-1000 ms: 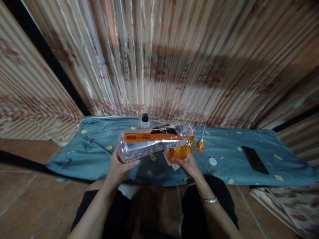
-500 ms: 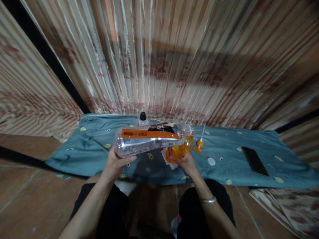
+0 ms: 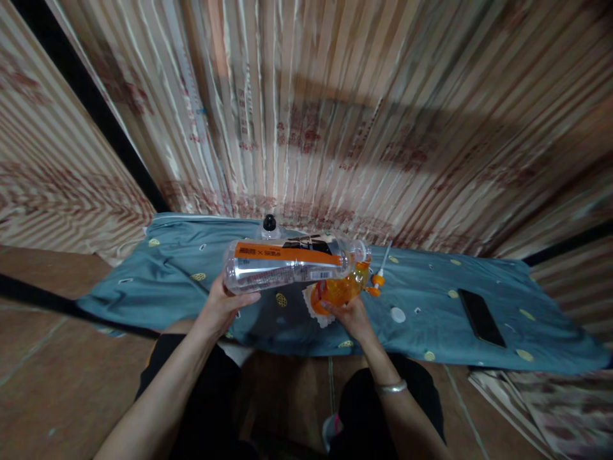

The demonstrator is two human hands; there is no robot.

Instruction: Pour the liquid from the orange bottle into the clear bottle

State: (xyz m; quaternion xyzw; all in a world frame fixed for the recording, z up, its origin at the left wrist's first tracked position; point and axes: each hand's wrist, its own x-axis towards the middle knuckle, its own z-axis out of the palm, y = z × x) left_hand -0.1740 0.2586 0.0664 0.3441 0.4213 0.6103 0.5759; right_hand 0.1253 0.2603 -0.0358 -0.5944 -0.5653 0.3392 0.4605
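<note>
My left hand (image 3: 224, 305) is wrapped round the base of a clear plastic bottle (image 3: 287, 263) with an orange, black and silver label. The bottle lies nearly level in the air, its uncapped neck at the mouth of an orange see-through bottle (image 3: 339, 291). My right hand (image 3: 348, 314) grips that orange bottle, which leans to the right over a white scalloped mat (image 3: 316, 315). Whether liquid passes between the two mouths I cannot tell. An orange pump top (image 3: 376, 283) with a pale tube lies just right of the orange bottle.
A blue-green patterned cloth (image 3: 182, 300) covers the low table. Behind the clear bottle stands a container with a black cap (image 3: 269, 222). A white round cap (image 3: 397, 314) and a black phone (image 3: 481, 317) lie to the right. A striped curtain (image 3: 306, 128) hangs along the back.
The view has shifted slightly, so the table items sit a little further left. Both hands keep their hold, and the two bottles stay mouth to mouth at nearly the same tilt.
</note>
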